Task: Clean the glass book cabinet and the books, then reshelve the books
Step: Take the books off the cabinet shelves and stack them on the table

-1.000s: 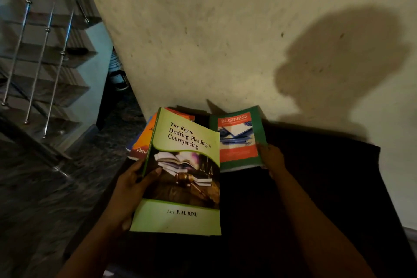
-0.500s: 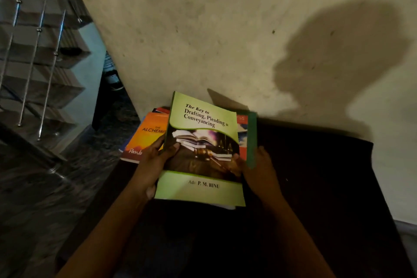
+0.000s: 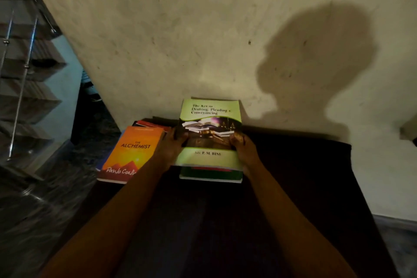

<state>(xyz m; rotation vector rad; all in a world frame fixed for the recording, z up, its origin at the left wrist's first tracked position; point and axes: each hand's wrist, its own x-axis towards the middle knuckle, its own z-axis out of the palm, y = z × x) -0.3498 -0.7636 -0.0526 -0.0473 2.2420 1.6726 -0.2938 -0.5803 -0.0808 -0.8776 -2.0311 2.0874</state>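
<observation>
The lime-green book (image 3: 211, 108) bore a dark band picturing a gavel. At its nine o'clock, the orange book (image 3: 133, 153) showed a yellow glow over red peaks.

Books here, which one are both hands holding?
The green Drafting, Pleading & Conveyancing book, gripped at its sides by the left hand and right hand; the orange Alchemist book lies beside it, ungripped.

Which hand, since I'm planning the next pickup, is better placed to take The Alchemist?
Probably left. The left hand grips the green book at its left edge, beside The Alchemist; the right hand grips the far edge, across the book.
</observation>
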